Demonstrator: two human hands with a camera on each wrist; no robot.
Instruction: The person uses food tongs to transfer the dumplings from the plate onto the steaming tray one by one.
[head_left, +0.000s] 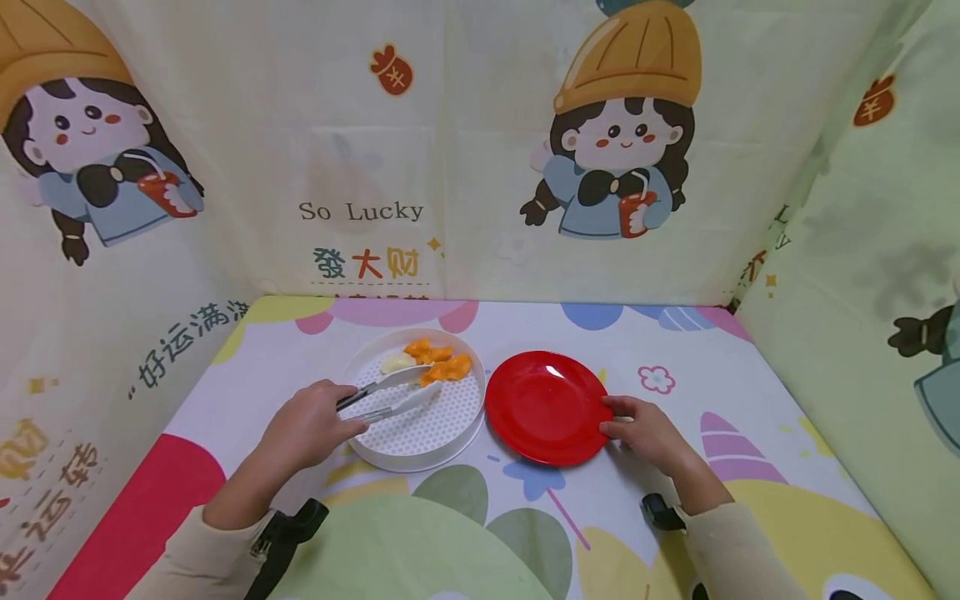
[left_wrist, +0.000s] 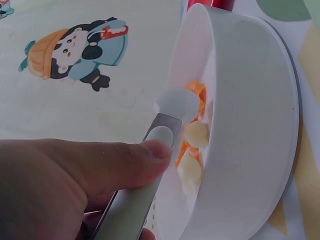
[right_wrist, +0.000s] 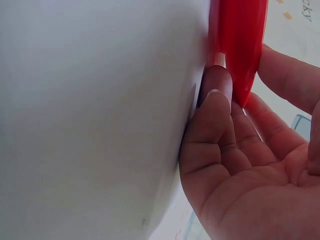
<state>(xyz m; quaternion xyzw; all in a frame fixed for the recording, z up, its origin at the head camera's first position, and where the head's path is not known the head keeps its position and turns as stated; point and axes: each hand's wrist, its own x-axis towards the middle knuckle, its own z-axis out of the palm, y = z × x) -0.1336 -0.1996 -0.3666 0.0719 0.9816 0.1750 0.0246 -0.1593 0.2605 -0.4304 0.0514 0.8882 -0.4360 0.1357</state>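
My left hand [head_left: 311, 429] grips a pair of metal tongs [left_wrist: 135, 200] with pale tips, the thumb lying along one arm. The tongs' arms stand apart over a round white steamer tray [head_left: 408, 462] with a perforated bottom. Their tips are right at the orange dumpling-shaped pieces [head_left: 447, 369] on the tray's far right side. A pale, cream-coloured piece [head_left: 396, 363] lies to the left of these. Against the tray's right side is a red plate [head_left: 547, 408]. My right hand [head_left: 648, 429] pinches its right rim, thumb above and fingers beneath, as the right wrist view shows.
A patterned cloth [head_left: 517, 567] covers the table. Printed curtains [head_left: 480, 167] hang behind it and at both sides. Black straps with wrist cameras [head_left: 296, 521] sit at both sleeve cuffs.
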